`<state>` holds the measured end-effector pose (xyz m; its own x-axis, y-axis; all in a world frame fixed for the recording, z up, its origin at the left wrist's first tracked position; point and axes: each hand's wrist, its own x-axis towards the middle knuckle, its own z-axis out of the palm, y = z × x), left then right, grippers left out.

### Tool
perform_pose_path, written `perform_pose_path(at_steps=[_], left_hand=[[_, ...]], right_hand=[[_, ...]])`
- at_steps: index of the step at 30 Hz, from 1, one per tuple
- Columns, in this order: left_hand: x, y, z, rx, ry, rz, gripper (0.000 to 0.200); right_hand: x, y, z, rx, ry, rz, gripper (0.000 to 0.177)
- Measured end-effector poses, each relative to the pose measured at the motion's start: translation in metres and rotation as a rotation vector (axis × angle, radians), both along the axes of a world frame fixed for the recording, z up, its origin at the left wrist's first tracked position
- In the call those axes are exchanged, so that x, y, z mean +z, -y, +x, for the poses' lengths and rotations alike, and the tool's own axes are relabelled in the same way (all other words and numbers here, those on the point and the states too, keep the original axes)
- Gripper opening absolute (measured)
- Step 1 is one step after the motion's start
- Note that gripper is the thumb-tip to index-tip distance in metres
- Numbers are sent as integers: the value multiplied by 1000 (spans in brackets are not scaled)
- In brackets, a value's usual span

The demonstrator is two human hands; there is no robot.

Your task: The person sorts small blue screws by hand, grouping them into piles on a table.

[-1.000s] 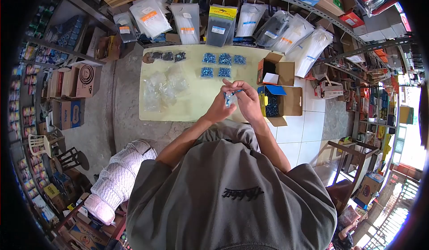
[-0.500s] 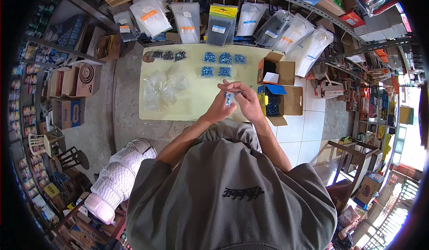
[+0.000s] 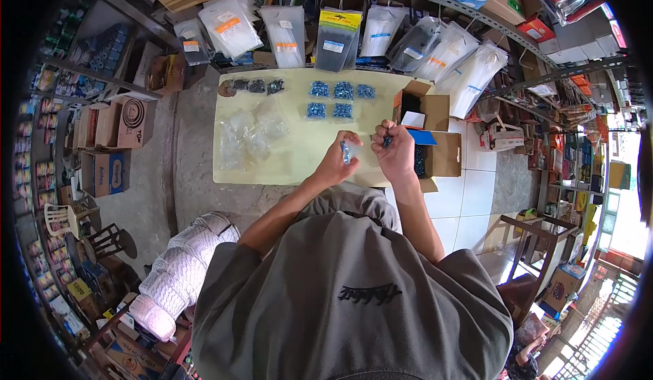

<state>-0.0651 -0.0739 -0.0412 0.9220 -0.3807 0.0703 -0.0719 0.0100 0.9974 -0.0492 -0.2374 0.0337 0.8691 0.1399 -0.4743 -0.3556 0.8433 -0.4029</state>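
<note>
My left hand [image 3: 338, 160] is closed around a small clear bag [image 3: 347, 153] with a few blue pieces inside. To its right, my right hand [image 3: 394, 150] is curled shut on several small blue pieces [image 3: 387, 141]. Beyond my hands, several filled bags of blue pieces [image 3: 342, 90] lie in two rows on the pale yellow table [image 3: 299, 145]. Clear plastic bags [image 3: 250, 134] are heaped on the left, below a row of bags with dark contents [image 3: 256, 85]. An open box [image 3: 444, 153] with blue pieces stands just right of my right hand.
Another open carton [image 3: 435, 106] with dark contents stands behind the blue-piece box. Packs of cable ties [image 3: 338, 39] hang from the shelf past the table. A large white rope roll [image 3: 182, 264] is on the floor at the left. Part of another person [image 3: 527, 353] shows at lower right.
My right hand has moved right, away from my left hand and the small bag, and its fingers have curled around blue pieces. My left hand has barely moved.
</note>
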Motion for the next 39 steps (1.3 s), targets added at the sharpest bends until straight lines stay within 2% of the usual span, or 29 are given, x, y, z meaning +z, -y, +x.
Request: perform_pose_path(at_steps=[3,5,9,11,12,14,15,16,18,24,28,30,33,37,39], left_hand=[[-1,-1,0,-1,57,6,42],[2,-1,0,5,47,30,42],[-2,1,-1,22,-1,-7,42],[-1,-2,-2,23,2,22,44],[0,-3,-2,21,5,48,45],[2,-3,-1,34,44,99,45],[2,-3,-1,47,83,150,46],[1,-4,0,46,85,150,46],[-2,-4,3,-1,205,212,44],[0,-3,2,41,163,170,46],[1,-3,2,47,168,146,44],[1,-4,2,39,195,183,43],[6,-4,0,75,160,156,43],[3,-3,2,63,226,94,43],[6,-2,0,54,115,71,43]], right_hand=[[7,-1,-1,65,-49,-130,4],[5,2,-2,199,-24,-165,14],[13,-8,-2,255,54,-341,24],[12,-9,-2,395,141,-652,28],[13,-12,-2,396,142,-652,28],[16,-22,-5,406,542,-1302,28],[43,-24,-6,564,374,-1375,24],[43,-26,-8,562,375,-1375,24],[39,-32,-10,514,516,-1536,22],[13,-39,-12,402,579,-1673,24],[12,-41,-12,436,553,-1658,25],[12,-44,-12,319,568,-1570,25],[32,-39,-12,381,460,-1592,26],[32,-32,-13,359,515,-1596,25],[39,-30,-13,443,502,-1547,22]])
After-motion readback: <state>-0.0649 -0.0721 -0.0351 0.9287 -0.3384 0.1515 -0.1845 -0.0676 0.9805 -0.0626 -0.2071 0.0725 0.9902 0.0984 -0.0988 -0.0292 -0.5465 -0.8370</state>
